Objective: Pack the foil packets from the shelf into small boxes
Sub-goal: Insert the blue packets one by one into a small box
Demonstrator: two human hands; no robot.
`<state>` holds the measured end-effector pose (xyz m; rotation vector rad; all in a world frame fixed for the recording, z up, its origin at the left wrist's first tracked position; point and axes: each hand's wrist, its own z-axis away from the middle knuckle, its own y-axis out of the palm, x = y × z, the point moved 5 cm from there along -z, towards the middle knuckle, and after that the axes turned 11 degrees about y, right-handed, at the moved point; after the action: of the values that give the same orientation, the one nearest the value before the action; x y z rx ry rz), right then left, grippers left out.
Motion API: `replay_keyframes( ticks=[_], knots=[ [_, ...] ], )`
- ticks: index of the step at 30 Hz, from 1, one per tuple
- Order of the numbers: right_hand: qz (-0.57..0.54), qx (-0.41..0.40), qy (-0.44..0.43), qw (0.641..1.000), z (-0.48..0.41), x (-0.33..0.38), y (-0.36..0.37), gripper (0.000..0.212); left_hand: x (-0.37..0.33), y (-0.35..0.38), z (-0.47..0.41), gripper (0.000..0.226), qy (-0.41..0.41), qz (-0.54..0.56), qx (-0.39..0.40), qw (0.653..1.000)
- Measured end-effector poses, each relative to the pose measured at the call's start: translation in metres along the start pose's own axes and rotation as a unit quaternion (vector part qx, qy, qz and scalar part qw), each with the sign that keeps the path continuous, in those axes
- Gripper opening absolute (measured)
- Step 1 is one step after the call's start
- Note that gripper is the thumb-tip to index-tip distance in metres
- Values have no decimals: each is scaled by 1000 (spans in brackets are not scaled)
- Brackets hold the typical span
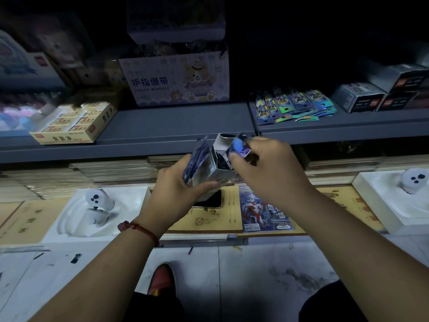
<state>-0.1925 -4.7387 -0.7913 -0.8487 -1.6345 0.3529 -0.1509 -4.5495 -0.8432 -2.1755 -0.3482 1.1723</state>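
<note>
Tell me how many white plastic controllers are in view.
2. One white plastic controller lies in the left white moulded tray, the other controller in the right white tray. More may be hidden in the dark.

The grey shelf (176, 126) offers an open stretch across the middle of the frame, between the yellow box (62, 137) at left and the fanned foil packets (292, 105) at right. The finger bandage carton (174, 82) closes the back of that gap, and stacked grey boxes (357, 98) crowd the upper right.

Foil packets (293, 106) on shelf (176, 126), right of carton (174, 80).
</note>
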Motion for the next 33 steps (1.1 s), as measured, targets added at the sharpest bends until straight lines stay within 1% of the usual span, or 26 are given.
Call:
replay_keyframes(
  ticks=[3, 5, 8, 10, 14, 15, 18, 21, 27, 30, 33],
  knots=[
    [-19, -35, 16, 999, 2, 1, -8, 26, -2, -3, 0, 52, 5, -13, -14, 1000],
    [-21, -49, 11, 999, 4, 4, -10, 24, -3, -4, 0, 51, 3, -28, -9, 1000],
    [6, -52, -4, 999, 3, 6, -7, 28, -5, -1, -1, 51, 13, -42, 11, 999],
    [34, -45, -9, 998, 1, 3, -5, 26, -7, 1, -1, 49, 20, -48, 17, 999],
    [47, 21, 7, 999, 0, 0, 4, 10, -11, 3, 0, 46, 21, -66, 29, 997],
    [50, 38, 13, 998, 1, 0, 6, 9, -11, 3, 1, 46, 21, -68, 31, 997],
    [64, 96, 38, 993, 2, -2, 12, 17, -11, 5, 2, 47, 24, -66, 38, 997],
    [32, 154, 69, 985, 5, -2, 15, 21, -12, 7, 2, 47, 29, -60, 35, 997],
    [16, 203, 88, 975, 7, 0, 21, 21, -15, 3, 1, 46, 33, -55, 5, 998],
    [4, 225, 93, 970, 8, 1, 25, 20, -19, 2, 2, 41, 34, -41, -10, 999],
    [7, 240, 92, 966, 11, 4, 26, 17, -23, 5, 2, 43, 40, -37, 0, 999]
  ],
)
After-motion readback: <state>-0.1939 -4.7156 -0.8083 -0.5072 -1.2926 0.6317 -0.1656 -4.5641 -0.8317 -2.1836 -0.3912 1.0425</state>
